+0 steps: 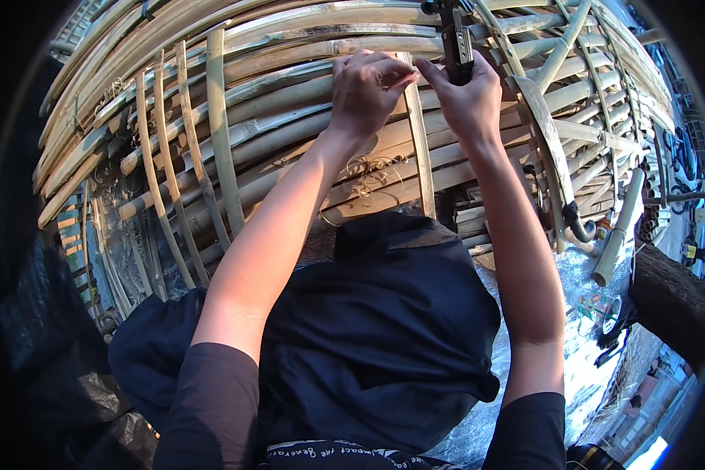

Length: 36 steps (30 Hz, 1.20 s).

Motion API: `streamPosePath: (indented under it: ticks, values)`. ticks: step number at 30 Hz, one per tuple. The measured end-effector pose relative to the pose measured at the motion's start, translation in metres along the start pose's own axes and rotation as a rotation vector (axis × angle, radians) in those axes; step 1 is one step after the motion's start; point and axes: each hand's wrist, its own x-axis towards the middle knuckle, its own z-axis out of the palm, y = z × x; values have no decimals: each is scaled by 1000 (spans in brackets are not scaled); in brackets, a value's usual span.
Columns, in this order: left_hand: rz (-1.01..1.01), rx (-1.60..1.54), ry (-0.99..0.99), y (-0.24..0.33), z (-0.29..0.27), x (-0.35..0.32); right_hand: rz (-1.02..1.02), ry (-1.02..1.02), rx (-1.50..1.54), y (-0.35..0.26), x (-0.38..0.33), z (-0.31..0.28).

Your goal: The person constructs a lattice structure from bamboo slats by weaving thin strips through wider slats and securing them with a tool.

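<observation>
My left hand [366,92] is raised in front of the bamboo framework, its thumb and fingers pinched together beside the top of an upright bamboo slat [421,157]. Whatever lies in that pinch is too small to make out. Just to its right, my right hand [471,98] is closed round a long black tool [456,47] that points up and away; its exact kind is unclear. The right thumb reaches toward the left fingertips, close to the slat. Below the left hand, thin curly strands [368,178] hang against the bamboo poles [282,129].
Several upright bamboo strips [218,133] cross the poles at left. Crossed bamboo pieces [560,141] stand at right, near a loose bamboo tube [619,231] and a dark log [674,298]. Dark cloth [368,329] covers my lap. A shiny silvery sheet [525,439] lies at lower right.
</observation>
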Motion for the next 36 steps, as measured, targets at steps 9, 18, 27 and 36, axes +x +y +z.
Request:
streamPosePath:
  ticks: [9, 18, 27, 36]
  values:
    - [-23, -42, -31, 1, -1, -1, 28, -72, -18, 24, 7, 12]
    - [105, -199, 154, 2, -17, -1, 93, -81, 58, 23, 2, 17]
    - [70, -8, 270, 10, -28, 10, 151, -84, 106, 24, -5, 18]
    - [-3, 78, -40, 6, -14, -9, 108, -74, 149, 30, -4, 22]
